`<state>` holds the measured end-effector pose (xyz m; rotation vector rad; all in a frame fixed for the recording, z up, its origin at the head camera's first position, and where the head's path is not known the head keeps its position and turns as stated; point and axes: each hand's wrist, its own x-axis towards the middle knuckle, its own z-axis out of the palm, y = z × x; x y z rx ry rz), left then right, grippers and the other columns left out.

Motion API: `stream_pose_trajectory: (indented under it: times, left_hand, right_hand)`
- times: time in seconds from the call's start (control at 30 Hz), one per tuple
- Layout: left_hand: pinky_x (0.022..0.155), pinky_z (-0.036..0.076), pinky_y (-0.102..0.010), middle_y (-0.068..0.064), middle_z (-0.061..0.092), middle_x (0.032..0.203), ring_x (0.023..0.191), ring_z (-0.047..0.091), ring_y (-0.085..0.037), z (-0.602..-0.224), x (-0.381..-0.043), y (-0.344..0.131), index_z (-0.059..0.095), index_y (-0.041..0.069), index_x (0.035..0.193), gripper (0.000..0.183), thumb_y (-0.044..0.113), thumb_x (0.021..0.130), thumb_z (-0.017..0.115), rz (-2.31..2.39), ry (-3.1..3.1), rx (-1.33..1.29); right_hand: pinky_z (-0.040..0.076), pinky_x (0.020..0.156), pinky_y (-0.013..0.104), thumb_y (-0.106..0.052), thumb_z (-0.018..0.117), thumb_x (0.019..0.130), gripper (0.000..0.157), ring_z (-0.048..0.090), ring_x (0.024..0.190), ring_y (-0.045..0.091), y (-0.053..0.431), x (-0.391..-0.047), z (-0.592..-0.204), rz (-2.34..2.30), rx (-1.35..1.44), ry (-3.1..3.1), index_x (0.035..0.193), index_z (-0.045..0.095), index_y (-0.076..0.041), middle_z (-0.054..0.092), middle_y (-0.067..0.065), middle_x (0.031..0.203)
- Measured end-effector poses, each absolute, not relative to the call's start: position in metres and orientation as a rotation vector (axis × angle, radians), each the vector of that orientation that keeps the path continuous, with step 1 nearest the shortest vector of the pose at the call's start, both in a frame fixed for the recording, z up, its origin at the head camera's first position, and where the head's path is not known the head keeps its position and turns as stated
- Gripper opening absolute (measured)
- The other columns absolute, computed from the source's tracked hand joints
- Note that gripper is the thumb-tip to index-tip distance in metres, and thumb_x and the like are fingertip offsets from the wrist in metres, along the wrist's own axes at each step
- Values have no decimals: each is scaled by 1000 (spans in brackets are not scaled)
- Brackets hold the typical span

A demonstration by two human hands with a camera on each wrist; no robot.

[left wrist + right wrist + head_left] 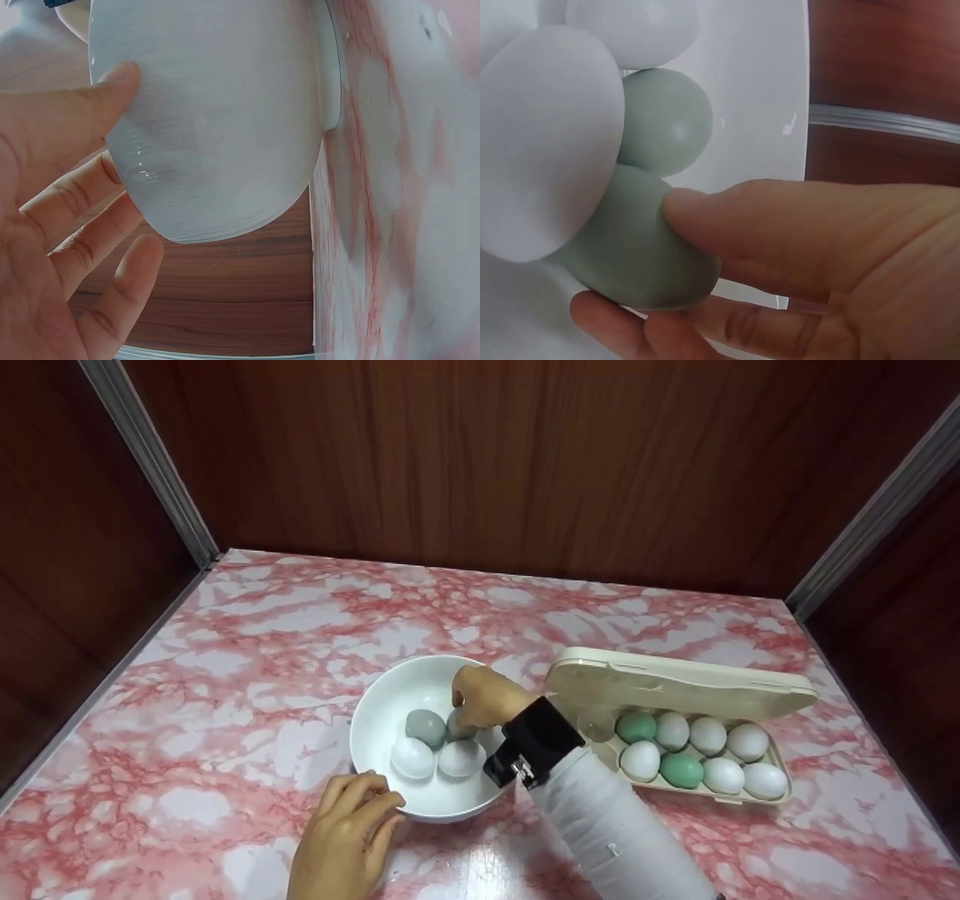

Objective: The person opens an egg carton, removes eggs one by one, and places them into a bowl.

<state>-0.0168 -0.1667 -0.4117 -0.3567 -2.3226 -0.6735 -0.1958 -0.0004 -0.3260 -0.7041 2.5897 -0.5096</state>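
Note:
A white bowl (375, 690) holds two white eggs (412, 758) and two grey-green eggs (425, 727). My right hand (487, 695) reaches in over its far right side. Thumb and fingers grip one grey-green egg (637, 240), which lies against a white egg (547, 142) and beside the other grey-green egg (671, 120). At the bowl's near left rim is my left hand (345, 832). In the left wrist view its thumb lies on the bowl's outer wall (217, 120), while two fingertips pass behind the rim.
To the right stands a cream egg carton (697, 701) with its lid raised, holding several white eggs (723, 775) and two green eggs (682, 770). Its left end shows a vacant cup. Brown wood-grain panels (480, 472) enclose the pink marbled table (187, 720) at back and sides.

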Motion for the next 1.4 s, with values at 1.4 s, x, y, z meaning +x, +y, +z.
stream_pose_trajectory:
  times: [1.4]
  left_hand:
    - [82,58,-35,3,67,103,98,56,-16,-411,-16,-164,75,14,87,25,5,66,87,-667,-2333,-330]
  right_hand:
    - [53,95,43,-24,65,94,36,62,111,30,52,-168,-286,-722,-691,2705,123,65,-3,66,19,119]
